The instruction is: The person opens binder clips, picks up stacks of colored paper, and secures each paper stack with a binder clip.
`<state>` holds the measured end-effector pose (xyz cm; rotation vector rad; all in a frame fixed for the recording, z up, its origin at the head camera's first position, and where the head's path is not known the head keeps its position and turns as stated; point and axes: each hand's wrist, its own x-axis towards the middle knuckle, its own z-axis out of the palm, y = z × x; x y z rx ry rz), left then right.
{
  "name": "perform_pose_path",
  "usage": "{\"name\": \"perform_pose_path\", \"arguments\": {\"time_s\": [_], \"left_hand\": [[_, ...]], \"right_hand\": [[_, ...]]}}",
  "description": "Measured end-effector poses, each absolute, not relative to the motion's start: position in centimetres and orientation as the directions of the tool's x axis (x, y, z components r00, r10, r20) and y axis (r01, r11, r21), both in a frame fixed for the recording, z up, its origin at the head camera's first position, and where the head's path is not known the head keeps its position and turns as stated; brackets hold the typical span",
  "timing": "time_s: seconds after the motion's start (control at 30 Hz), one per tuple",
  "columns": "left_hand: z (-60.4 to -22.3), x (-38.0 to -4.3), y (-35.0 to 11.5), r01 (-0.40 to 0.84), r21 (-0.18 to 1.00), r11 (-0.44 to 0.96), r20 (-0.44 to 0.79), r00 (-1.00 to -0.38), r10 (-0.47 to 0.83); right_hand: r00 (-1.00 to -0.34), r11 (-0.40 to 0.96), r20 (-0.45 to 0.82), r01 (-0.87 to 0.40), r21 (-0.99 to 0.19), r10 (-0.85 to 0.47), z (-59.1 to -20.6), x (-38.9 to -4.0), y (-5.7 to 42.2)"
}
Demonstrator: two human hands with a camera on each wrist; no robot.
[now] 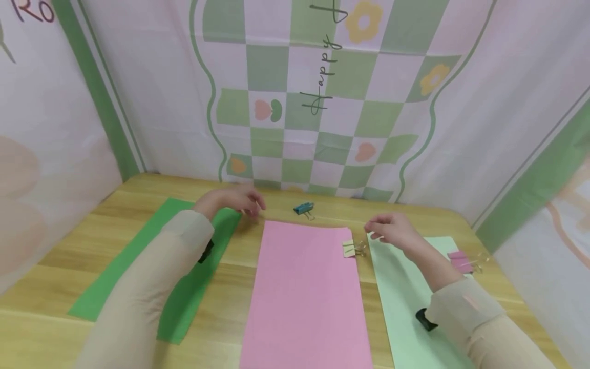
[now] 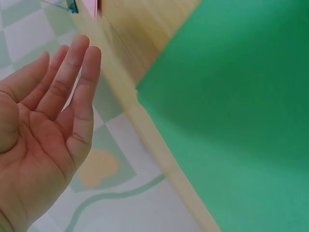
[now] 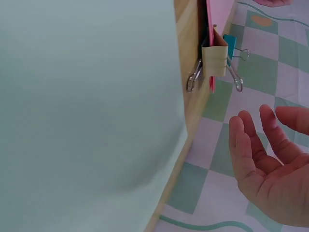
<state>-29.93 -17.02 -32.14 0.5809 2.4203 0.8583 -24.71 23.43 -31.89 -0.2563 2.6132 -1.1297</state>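
Observation:
My left hand hovers by the far corner of the dark green paper, holding nothing, its fingers loosely extended. Over the far left corner of the pale green paper is my right hand, fingers relaxed and slightly bent around nothing. Between the hands lies pink paper. A cream binder clip grips its right edge near the far corner, both wire handles spread outward. Beyond the pink paper's far edge, a teal binder clip lies loose on the table.
A pink binder clip sits on the pale green paper's far right edge. The wooden table ends at a checked fabric backdrop. Fabric also hangs along the left and right sides.

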Motion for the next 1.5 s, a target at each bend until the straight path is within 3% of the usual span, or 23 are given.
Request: {"name": "perform_pose_path", "arguments": {"time_s": [0.6, 0.93, 1.1, 1.33, 1.5], "left_hand": [[-30.8, -27.7, -21.3, 0.214, 0.671, 0.71, -0.264, -0.825, 0.499], [-31.1, -26.4, -24.5, 0.363, 0.602, 0.711, -0.122, -0.838, 0.531], [-31.4, -25.2, -25.9, 0.347, 0.576, 0.74, -0.151, -0.845, 0.513], [-32.1, -22.9, -26.9, 0.295, 0.434, 0.852, -0.248, -0.869, 0.427], [-32.6, -21.8, -27.4, 0.244, 0.419, 0.875, -0.278, -0.883, 0.379]], "right_hand": [[-0.951, 0.619, -0.187, -0.007, -0.785, -0.248, -30.6, -27.7, 18.8], [-0.952, 0.571, -0.214, 0.052, -0.819, -0.22, -32.0, -29.3, 16.4], [-0.952, 0.548, -0.221, 0.072, -0.833, -0.21, -32.5, -29.9, 16.1], [-0.935, 0.539, -0.254, 0.085, -0.838, -0.248, -33.0, -30.8, 15.7], [-0.939, 0.559, -0.275, 0.118, -0.821, -0.205, -32.9, -30.6, 14.6]]}}
